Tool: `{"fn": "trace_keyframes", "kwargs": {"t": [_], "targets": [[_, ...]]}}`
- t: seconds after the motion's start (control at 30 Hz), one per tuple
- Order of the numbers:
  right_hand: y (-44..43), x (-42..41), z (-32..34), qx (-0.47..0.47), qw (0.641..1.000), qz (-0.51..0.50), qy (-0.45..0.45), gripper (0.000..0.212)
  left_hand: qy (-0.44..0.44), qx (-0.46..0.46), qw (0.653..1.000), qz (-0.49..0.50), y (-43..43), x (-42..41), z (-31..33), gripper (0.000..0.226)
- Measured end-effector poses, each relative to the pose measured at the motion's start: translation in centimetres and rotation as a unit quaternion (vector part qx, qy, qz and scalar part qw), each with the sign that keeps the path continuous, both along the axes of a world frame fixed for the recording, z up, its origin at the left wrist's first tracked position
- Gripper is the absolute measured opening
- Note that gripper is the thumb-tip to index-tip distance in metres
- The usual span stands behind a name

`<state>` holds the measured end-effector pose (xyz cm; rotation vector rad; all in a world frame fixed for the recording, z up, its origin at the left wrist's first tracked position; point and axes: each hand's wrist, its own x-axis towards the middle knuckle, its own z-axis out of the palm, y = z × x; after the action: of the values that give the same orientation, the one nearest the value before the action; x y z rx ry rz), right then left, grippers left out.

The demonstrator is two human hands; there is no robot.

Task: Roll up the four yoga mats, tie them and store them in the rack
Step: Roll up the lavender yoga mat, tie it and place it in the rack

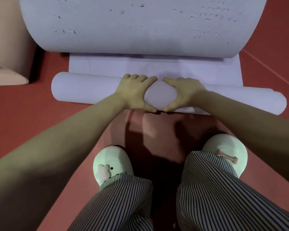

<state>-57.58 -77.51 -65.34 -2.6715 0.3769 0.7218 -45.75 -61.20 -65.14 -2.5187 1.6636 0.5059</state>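
A pale lilac yoga mat (97,65) lies on the red floor in front of me, its near end wound into a roll (83,90) that runs left to right. My left hand (133,92) and my right hand (182,92) press on the middle of the roll side by side, fingers over its far side and thumbs at its near side. Beyond the flat strip the same mat rises in a big curved fold (140,25) with small scuff marks.
A beige mat (8,52) lies partly curled at the left edge. My feet in pale green slippers (112,162) and striped trousers (212,189) stand just behind the roll. Red floor (274,47) shows on both sides, with a thin line on the right.
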Motion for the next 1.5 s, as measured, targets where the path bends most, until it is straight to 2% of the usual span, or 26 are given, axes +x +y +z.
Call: {"fn": "trace_keyframes", "kwargs": {"t": [0.13,0.3,0.4,0.5,0.57,0.63,0.7,0.77,0.83,0.97,1.1,1.2,1.27,1.33,1.4,1.43,1.5], "targets": [[-0.5,0.5,0.4,0.033,0.999,-0.001,-0.003,0.085,0.018,0.036,0.999,0.009,-1.3,0.5,1.0,0.113],[-1.3,-0.3,1.3,0.170,0.980,-0.037,0.098,0.083,0.128,0.105,0.986,0.033,-1.9,-0.3,1.6,0.088],[-0.9,-1.5,0.4,0.174,0.976,-0.009,0.128,0.082,0.167,0.129,0.977,0.039,-1.2,-1.6,0.6,0.081],[-1.0,-1.5,0.4,0.157,0.978,-0.007,0.136,0.091,0.185,0.134,0.973,0.045,-1.3,-1.5,0.2,0.082],[-0.8,-1.6,0.8,0.040,0.995,0.039,0.085,0.098,0.199,0.141,0.968,0.052,-1.8,-1.0,0.4,0.087],[0.1,-2.3,0.9,-0.048,0.997,0.063,-0.012,0.098,0.214,0.157,0.963,0.054,-2.3,-0.4,0.6,0.099],[1.4,-3.1,0.6,-0.049,0.995,0.058,-0.068,0.101,0.226,0.169,0.958,0.056,-2.6,-0.1,0.8,0.108],[2.2,-3.6,-0.1,-0.036,0.995,0.038,-0.086,0.108,0.235,0.173,0.954,0.066,-2.6,0.0,0.9,0.103],[2.0,-3.6,-0.8,-0.029,0.991,0.018,-0.131,0.107,0.227,0.160,0.958,0.071,-2.2,0.0,1.1,0.099],[0.8,-2.2,-0.2,0.014,0.999,0.010,-0.046,0.097,0.148,0.077,0.985,0.048,-1.4,-0.3,0.9,0.111],[-0.4,-0.4,0.5,0.077,0.996,-0.003,0.032,0.092,0.104,0.076,0.990,0.060,-0.4,-0.9,0.9,0.122],[-0.9,0.2,0.4,0.111,0.992,-0.011,0.053,0.083,0.071,0.084,0.994,0.014,0.3,-1.8,1.1,0.131],[-1.0,0.2,0.3,0.111,0.992,-0.010,0.053,0.083,0.063,0.101,0.993,0.007,-0.2,-1.8,1.2,0.123],[-1.3,0.3,0.1,0.073,0.996,-0.008,0.045,0.091,0.072,0.108,0.991,0.016,-1.0,-1.3,1.4,0.117],[-1.3,-0.1,0.2,0.028,0.999,-0.014,-0.006,0.094,0.102,0.102,0.989,0.029,-1.6,-0.5,1.5,0.120],[-1.2,-0.4,0.3,0.011,0.997,0.001,-0.082,0.088,0.114,0.102,0.988,0.033,-1.9,-0.1,1.6,0.121],[-0.6,-1.5,-0.6,-0.037,0.969,0.066,-0.236,0.076,0.121,0.120,0.985,0.031,-2.3,0.4,1.7,0.114]]}}
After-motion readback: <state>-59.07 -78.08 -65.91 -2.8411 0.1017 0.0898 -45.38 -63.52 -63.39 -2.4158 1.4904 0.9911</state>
